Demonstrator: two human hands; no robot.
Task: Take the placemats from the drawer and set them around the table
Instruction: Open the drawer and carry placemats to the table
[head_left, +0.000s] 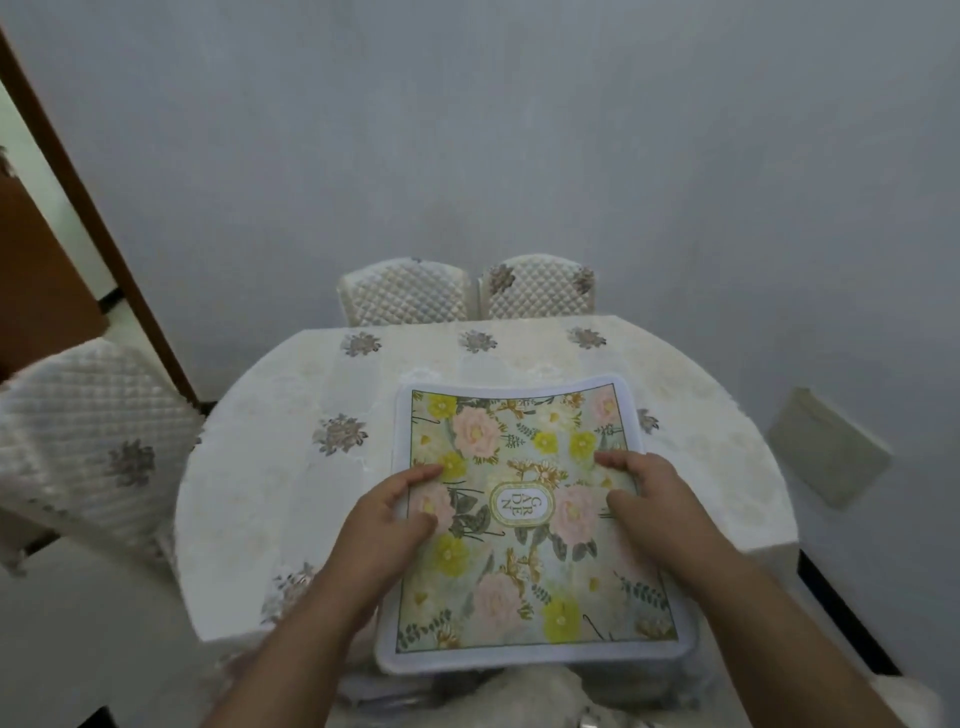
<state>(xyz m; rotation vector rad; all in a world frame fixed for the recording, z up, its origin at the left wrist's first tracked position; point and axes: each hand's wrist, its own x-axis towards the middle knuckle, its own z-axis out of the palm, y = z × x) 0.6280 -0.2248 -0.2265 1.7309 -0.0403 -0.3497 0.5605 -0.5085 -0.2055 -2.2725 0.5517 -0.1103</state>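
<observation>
**Placemat held at near edge of table**

Left forearm (291, 639) and right forearm (779, 634) enter from the bottom of the frame, nearest the camera. Left hand (384, 512) grips the left edge of the placemat (519, 525), thumb on top, fingers curled under the edge. Right hand (644, 499) grips the right edge the same way, thumb on the printed face.

The placemat is floral, with a white border and a central oval label reading GARDEN. Its far part lies over the table (291, 467); its near edge overhangs the near side. Whether more mats lie beneath cannot be told.

The table carries a cream cloth with flower motifs. Two quilted chairs (467, 291) stand at the far side, one chair (93, 436) at the left. Grey wall (467, 130) behind.
</observation>
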